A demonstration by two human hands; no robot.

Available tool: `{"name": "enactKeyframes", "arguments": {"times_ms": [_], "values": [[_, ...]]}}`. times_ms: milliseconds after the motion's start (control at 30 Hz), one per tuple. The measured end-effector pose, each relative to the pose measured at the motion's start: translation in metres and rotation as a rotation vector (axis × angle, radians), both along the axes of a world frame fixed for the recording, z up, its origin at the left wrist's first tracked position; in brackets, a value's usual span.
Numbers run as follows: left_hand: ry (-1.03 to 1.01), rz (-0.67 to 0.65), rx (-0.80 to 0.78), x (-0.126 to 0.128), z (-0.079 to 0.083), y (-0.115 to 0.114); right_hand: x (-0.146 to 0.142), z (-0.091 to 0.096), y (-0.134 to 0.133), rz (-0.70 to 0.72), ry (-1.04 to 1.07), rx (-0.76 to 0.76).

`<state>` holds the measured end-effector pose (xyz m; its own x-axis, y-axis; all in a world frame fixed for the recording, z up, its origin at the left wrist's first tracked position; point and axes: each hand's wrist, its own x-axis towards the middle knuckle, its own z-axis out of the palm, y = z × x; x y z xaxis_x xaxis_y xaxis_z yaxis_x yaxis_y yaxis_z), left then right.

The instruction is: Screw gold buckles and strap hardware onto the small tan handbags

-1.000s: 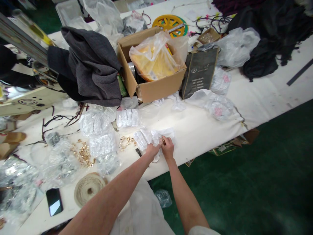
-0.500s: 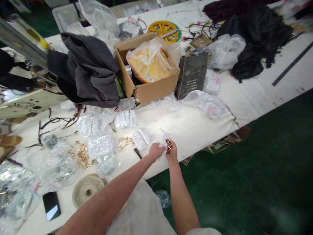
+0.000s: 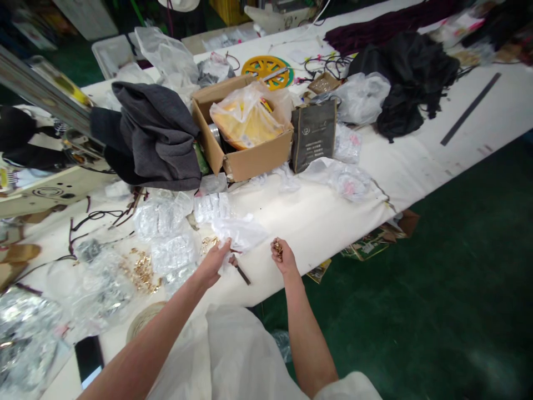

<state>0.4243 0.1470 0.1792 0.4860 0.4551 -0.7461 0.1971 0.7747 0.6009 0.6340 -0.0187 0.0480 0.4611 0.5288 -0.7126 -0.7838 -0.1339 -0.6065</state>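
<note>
My right hand (image 3: 283, 255) is curled around a heap of small gold-coloured metal pieces (image 3: 278, 250), which show between the fingers above the table's front edge. To the left, my left hand (image 3: 213, 264) is closed at the near corner of a thin white wrapper (image 3: 241, 231), thumb on top; the fingertips are partly hidden. That wrapper lies over the white packets. Just right of my left hand lies a narrow dark tool (image 3: 241, 273), its kind unclear. Loose gold pieces (image 3: 208, 243) lie beyond my left hand, and a larger pile of gold pieces (image 3: 144, 271) sits further left.
Clear plastic packets (image 3: 172, 253) crowd the left side. A cardboard box (image 3: 258, 161) stands behind, between a dark grey cloth (image 3: 162, 133) and a dark paper bag (image 3: 313, 136). A phone (image 3: 88, 355) and a roll (image 3: 139, 319), partly behind my left forearm, are near the front.
My left hand has moved left, away from my right hand, taking the white wrapper over to the packets. My right hand stays closed on the gold pieces. The camera view has shifted.
</note>
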Motion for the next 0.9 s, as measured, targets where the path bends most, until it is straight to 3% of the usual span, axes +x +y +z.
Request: {"name": "enactKeyframes", "arguments": {"times_ms": [100, 233, 333, 467, 600, 900], "values": [[-0.068, 0.209, -0.005, -0.063, 0.018, 0.018, -0.029, 0.005, 0.022, 0.068, -0.005, 0.013], [-0.084, 0.421, -0.025, -0.152, 0.044, 0.034, -0.093, 0.001, 0.075, 0.231, -0.055, -0.034], [-0.063, 0.551, -0.043, -0.198, 0.06, 0.033, -0.138, -0.005, 0.112, 0.376, -0.169, -0.093], [-0.089, 0.667, -0.056, -0.227, 0.072, 0.015, -0.17, -0.006, 0.136, 0.542, -0.417, -0.18], [-0.126, 0.726, -0.027, -0.244, 0.074, -0.004, -0.185, -0.005, 0.145, 0.683, -0.611, -0.212], [-0.116, 0.857, -0.015, -0.288, 0.074, -0.024, -0.205, -0.009, 0.18, 0.852, -0.726, -0.291]]}}
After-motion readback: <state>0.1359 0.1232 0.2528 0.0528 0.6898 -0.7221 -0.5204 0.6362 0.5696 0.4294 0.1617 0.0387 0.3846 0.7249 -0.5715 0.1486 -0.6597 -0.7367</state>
